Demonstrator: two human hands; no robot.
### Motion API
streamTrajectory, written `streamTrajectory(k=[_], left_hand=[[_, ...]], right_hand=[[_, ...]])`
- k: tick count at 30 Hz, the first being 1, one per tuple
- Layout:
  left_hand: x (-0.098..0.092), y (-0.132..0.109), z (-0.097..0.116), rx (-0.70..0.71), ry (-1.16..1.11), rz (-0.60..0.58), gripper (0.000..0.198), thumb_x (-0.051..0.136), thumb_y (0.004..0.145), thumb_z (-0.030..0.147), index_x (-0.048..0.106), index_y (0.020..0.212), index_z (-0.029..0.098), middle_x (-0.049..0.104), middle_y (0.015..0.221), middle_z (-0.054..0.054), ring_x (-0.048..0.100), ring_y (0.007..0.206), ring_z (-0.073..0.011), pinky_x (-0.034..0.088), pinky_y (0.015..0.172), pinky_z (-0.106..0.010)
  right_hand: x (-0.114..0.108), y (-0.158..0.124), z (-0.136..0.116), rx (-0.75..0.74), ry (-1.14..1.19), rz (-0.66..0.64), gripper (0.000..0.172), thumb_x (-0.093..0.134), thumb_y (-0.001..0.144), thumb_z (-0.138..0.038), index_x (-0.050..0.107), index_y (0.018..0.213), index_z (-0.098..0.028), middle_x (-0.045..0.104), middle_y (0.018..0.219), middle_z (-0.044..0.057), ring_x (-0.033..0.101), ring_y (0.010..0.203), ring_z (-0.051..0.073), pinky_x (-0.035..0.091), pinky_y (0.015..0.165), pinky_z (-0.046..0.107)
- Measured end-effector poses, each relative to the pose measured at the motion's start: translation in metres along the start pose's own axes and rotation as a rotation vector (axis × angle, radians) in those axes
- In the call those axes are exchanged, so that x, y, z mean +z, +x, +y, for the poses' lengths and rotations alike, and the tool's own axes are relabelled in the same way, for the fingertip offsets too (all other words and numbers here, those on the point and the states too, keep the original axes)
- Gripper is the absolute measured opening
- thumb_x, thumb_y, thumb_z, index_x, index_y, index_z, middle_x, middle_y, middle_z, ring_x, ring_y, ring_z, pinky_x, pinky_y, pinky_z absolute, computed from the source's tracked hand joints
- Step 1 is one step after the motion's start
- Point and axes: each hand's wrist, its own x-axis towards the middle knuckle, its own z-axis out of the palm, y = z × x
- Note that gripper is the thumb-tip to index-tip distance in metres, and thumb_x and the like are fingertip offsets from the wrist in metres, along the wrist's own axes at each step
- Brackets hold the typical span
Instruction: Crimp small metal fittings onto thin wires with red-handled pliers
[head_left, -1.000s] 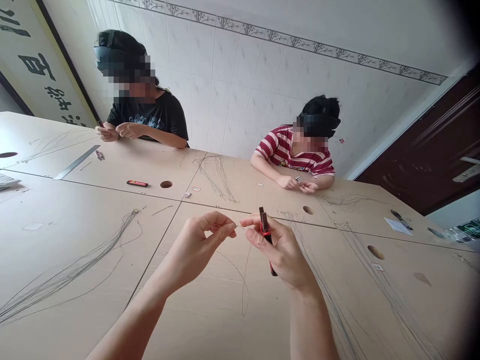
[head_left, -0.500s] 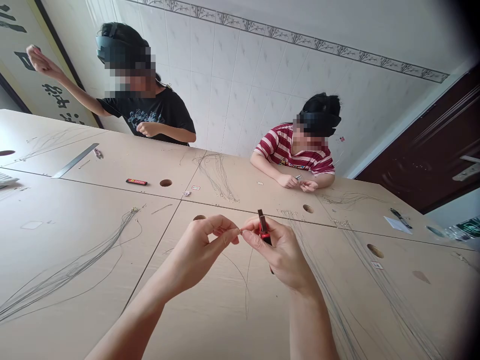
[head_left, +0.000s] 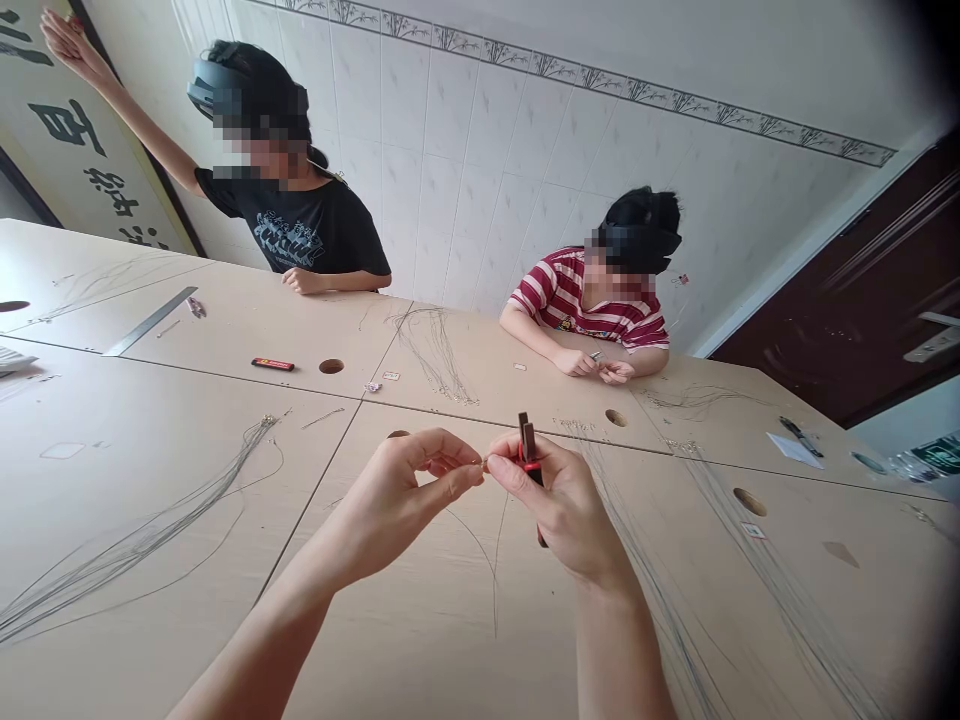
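My left hand [head_left: 416, 485] pinches a tiny piece at the end of a thin wire [head_left: 495, 560], which hangs in a loop below the fingers. Against it, my right hand [head_left: 551, 490] has thumb and forefinger closed at the same small piece. Red-handled pliers [head_left: 531, 462] are held in my right hand, their jaws pointing up and slightly apart. The fingertips hide most of the small piece.
A bundle of wires [head_left: 187, 505] lies at the left, and more long wires [head_left: 652, 560] at the right. Across the table [head_left: 420, 660] sit two people, one with an arm raised. A red and black box [head_left: 273, 364] and a ruler [head_left: 154, 320] lie further off.
The pliers have turned slightly in my right hand and both jaws now show. The person at the left has raised one hand higher and lowered the other to the table edge.
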Motion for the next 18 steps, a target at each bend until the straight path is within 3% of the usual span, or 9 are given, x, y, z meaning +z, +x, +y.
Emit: streamTrajectory(k=[8, 12, 18], left_hand=[[0.0018, -0.0006, -0.002, -0.003, 0.097, 0.028, 0.017, 0.061, 0.089, 0.041, 0.069, 0.095, 0.027, 0.07, 0.092, 0.001, 0.061, 0.089, -0.0165, 0.046, 0.075, -0.029], [0.0017, 0.0005, -0.0036, -0.015, 0.118, 0.03, 0.024, 0.061, 0.088, 0.04, 0.067, 0.107, 0.027, 0.069, 0.091, -0.001, 0.06, 0.084, -0.0174, 0.047, 0.071, -0.029], [-0.0035, 0.0003, 0.0006, -0.004, 0.107, -0.002, 0.018, 0.057, 0.091, 0.036, 0.068, 0.088, 0.022, 0.071, 0.086, -0.001, 0.061, 0.083, -0.0167, 0.046, 0.069, -0.027]], right_hand=[[0.0011, -0.0001, 0.0009, -0.004, -0.031, 0.017, 0.022, 0.061, 0.088, -0.037, 0.062, 0.076, -0.02, 0.055, 0.071, -0.002, 0.043, 0.063, 0.01, 0.037, 0.059, 0.023], [0.0018, -0.0001, 0.0001, 0.032, -0.016, 0.019, 0.024, 0.06, 0.088, -0.04, 0.062, 0.075, -0.02, 0.054, 0.071, -0.002, 0.038, 0.057, 0.009, 0.036, 0.057, 0.024], [0.0007, 0.0012, 0.0007, 0.07, 0.015, 0.027, 0.025, 0.061, 0.086, -0.042, 0.062, 0.075, -0.02, 0.045, 0.066, -0.003, 0.033, 0.056, 0.01, 0.033, 0.052, 0.025]])
